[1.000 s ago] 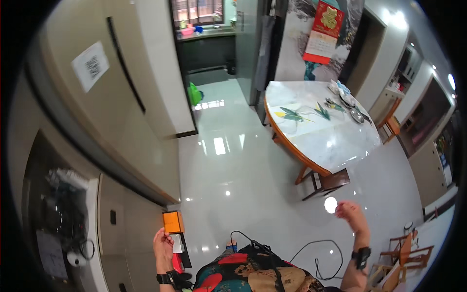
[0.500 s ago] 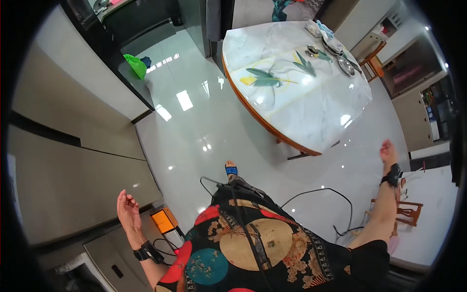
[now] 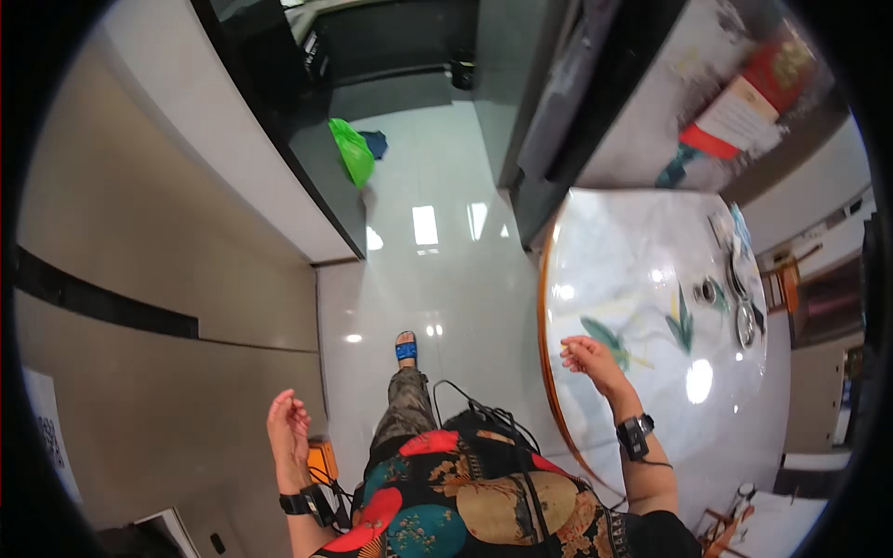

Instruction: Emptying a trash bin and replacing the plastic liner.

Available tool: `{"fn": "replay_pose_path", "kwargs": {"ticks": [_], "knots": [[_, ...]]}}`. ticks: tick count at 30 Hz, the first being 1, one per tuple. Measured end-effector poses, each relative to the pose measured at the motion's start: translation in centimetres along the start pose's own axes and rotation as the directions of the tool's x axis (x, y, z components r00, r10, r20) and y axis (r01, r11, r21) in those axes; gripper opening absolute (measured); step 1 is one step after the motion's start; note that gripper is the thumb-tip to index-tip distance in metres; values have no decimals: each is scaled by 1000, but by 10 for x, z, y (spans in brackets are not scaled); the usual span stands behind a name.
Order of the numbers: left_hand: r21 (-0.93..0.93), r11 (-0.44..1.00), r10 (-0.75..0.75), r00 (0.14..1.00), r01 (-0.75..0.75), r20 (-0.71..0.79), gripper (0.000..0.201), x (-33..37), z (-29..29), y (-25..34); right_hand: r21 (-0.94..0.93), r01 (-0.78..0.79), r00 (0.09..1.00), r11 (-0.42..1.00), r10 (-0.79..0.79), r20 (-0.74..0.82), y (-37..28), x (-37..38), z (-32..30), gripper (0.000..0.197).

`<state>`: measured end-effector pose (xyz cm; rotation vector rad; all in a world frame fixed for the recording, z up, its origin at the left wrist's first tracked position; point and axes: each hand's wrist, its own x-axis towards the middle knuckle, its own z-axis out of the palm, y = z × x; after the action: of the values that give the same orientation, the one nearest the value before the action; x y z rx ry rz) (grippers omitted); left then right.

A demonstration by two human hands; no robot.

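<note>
My left hand point(image 3: 290, 433) hangs in the air on the left, beside a beige cabinet front point(image 3: 251, 409). Nothing is in it, and its fingers are loosely bent and apart. On the other side, my right hand point(image 3: 595, 363) is over the near left part of a marble-patterned table point(image 3: 651, 242) with a brown edge. Its fingers are slightly curled, with nothing visible in them. Both wrists wear a black strapped device, the left one point(image 3: 307, 503) and the right one point(image 3: 635, 437). A black cable point(image 3: 484, 409) lies across my front.
Along the table's far right side stand a metal bowl point(image 3: 745, 325), a small round dish point(image 3: 709, 292) and a blue cloth point(image 3: 740, 226). Ahead, a doorway has a green bag point(image 3: 352, 153) on its left and a dark bin point(image 3: 462, 70) deeper in. An orange box point(image 3: 322, 460) sits by my left forearm.
I have moved forward and turned right-to-left, so the doorway is now ahead and the table closer on my right. My right hand has come inward over the table; the left stays raised and empty.
</note>
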<state>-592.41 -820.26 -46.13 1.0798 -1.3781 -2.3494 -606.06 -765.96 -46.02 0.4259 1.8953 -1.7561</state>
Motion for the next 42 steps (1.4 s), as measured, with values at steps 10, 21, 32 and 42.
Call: {"fn": "replay_pose_path", "kwargs": {"ticks": [10, 21, 32, 42], "knots": [[-74, 996, -47, 998, 51, 51, 15, 204, 159, 92, 341, 73, 976, 937, 3, -218, -156, 116, 30, 27], [101, 985, -167, 936, 142, 310, 15, 398, 398, 131, 141, 75, 972, 987, -41, -230, -291, 238, 29, 21], [114, 992, -80, 975, 57, 206, 15, 500, 565, 179, 199, 172, 964, 965, -124, -233, -445, 462, -51, 21], [158, 965, -209, 978, 211, -25, 22, 666, 611, 172, 68, 78, 981, 995, -64, -185, -526, 624, -38, 20]]}}
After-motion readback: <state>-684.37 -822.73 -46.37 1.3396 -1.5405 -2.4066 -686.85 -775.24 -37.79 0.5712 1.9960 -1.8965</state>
